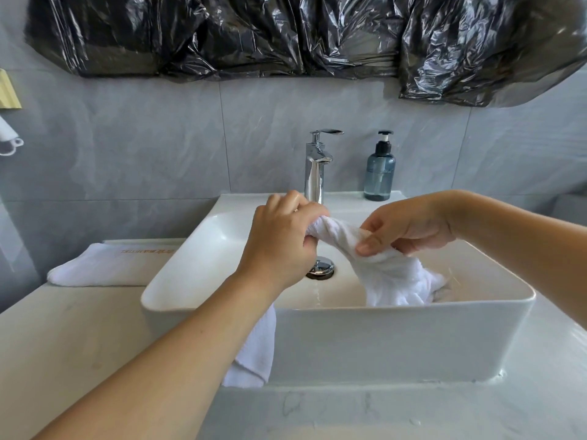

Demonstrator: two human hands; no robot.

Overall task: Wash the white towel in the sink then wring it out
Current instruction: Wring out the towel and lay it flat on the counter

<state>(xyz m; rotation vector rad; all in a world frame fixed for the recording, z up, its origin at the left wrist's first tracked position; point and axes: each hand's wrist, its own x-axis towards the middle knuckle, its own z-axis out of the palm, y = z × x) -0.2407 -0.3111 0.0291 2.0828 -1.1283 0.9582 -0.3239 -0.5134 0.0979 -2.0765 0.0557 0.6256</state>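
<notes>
A wet white towel [394,274] is stretched and twisted above the white rectangular sink [349,341]. My left hand [279,242] grips its left end, and my right hand [409,230] pinches it a little further along. The loose end hangs down into the basin at the right. Another piece of white towel [257,354] hangs over the sink's front rim under my left forearm; whether it is the same towel I cannot tell. A thin trickle of water runs over the basin floor near the chrome drain [322,267].
A chrome faucet [316,166] stands behind the sink, with a blue pump bottle [379,173] to its right. A folded white towel [104,265] lies on the counter [63,338] at the left. Black plastic sheeting [301,33] covers the wall above.
</notes>
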